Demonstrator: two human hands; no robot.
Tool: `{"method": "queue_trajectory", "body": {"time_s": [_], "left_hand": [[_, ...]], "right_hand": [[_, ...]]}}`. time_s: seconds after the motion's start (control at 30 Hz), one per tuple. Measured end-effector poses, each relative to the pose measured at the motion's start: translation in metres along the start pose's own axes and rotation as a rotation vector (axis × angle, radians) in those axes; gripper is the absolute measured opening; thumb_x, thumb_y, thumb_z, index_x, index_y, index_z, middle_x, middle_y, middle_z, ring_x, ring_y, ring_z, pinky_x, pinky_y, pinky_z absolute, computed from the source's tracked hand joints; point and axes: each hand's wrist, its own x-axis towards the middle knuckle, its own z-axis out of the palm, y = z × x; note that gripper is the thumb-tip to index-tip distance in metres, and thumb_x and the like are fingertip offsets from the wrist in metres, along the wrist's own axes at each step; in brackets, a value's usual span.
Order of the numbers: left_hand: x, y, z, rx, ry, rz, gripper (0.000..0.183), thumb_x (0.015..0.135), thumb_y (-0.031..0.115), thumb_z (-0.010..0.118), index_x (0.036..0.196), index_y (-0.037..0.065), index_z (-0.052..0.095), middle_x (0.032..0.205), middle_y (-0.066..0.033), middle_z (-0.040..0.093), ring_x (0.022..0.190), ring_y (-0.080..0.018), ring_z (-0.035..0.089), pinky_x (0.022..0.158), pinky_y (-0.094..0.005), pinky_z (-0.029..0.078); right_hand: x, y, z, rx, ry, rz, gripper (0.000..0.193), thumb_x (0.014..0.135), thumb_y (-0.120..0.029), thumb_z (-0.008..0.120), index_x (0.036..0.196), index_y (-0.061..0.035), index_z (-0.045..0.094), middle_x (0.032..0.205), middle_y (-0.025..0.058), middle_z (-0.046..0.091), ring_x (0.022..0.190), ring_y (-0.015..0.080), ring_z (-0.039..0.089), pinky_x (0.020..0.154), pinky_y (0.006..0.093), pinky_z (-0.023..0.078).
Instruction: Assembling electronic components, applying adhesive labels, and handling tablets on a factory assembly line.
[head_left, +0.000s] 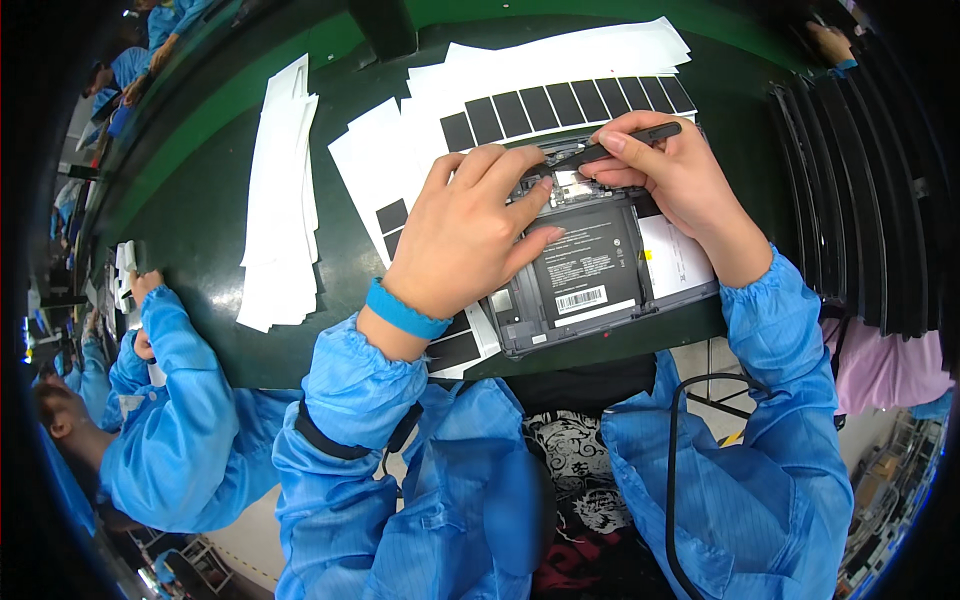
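Co-worker (180,410) in a blue smock, far left of the opened electronic device (612,250). Dark green tabletop (345,265), extending beneath the device and to its left. Long white paper strips (280,200) in a loose, uneven stack, left of the device and well apart from it. White sheets (560,62), overlapping and fanned out, behind the device and to its left; on these, a row of black rectangles (536,108) just beyond its far edge. Blue band (405,312) around the left wrist, just left of the device. Left hand (465,215), palm down over the device's left part: fingers bent and moderately spread, fingertips at the far-side circuitry, thumb over the black battery (580,265); any small part pinched there, impossible to tell. Device itself near the front edge of the tabletop, interior exposed and facing up, with the labelled battery at its middle and a white panel (685,258) at its right. Black pen-like tool (652,135) slanting above the device's far side, tip down toward the circuitry. Right hand (670,175), over the device's far right part: fingers closed narrowly around the tool. Long black strips (860,200), side by side, well right of the device. Pink garment (885,370) of another person, farther right.
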Motion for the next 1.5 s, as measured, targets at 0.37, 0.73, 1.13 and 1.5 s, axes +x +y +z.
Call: {"method": "queue_trajectory", "body": {"time_s": [0.37,0.73,1.13,1.5], "left_hand": [[-0.001,0.01,0.006,0.065,-0.012,-0.025,0.038,0.079,0.026,0.071,0.11,0.005,0.066,0.101,-0.006,0.055,0.094,-0.0229,0.055,0.08,-0.0357,0.043],[-0.002,0.012,0.002,0.151,-0.087,-0.082,0.046,0.083,0.032,0.066,0.119,0.004,0.059,0.098,-0.0058,0.054,0.094,-0.0222,0.054,0.082,-0.0367,0.041],[-0.103,-0.011,-0.027,0.02,0.106,-0.534,0.048,0.084,0.021,0.068,0.126,0.002,0.056,0.128,-0.0177,0.055,0.117,-0.0363,0.053,0.099,-0.0451,0.042],[-0.105,-0.008,-0.022,0.037,0.061,-0.546,0.047,0.087,0.029,0.066,0.125,0.002,0.058,0.135,-0.0153,0.053,0.129,-0.0362,0.045,0.106,-0.0537,0.034]], "right_hand": [[-0.006,-0.001,0.002,-0.055,0.059,-0.016,0.022,0.093,-0.012,0.062,0.104,0.0065,0.062,0.092,0.0153,0.068,0.089,0.0226,0.07,0.079,0.0261,0.058],[-0.007,-0.003,0.006,0.106,0.067,-0.138,0.025,0.097,-0.019,0.057,0.106,0.0043,0.061,0.093,0.0155,0.067,0.086,0.0218,0.069,0.076,0.027,0.057],[0.003,-0.028,0.1,-0.231,-0.133,-0.179,0.021,0.09,-0.02,0.065,0.088,0.0002,0.065,0.067,0.0044,0.064,0.057,0.0093,0.062,0.05,0.0226,0.048],[0.031,0.005,0.132,-0.531,-0.038,-0.18,0.024,0.084,-0.02,0.061,0.08,0.0025,0.067,0.061,0.0109,0.067,0.059,0.0165,0.068,0.059,0.028,0.053]]}}
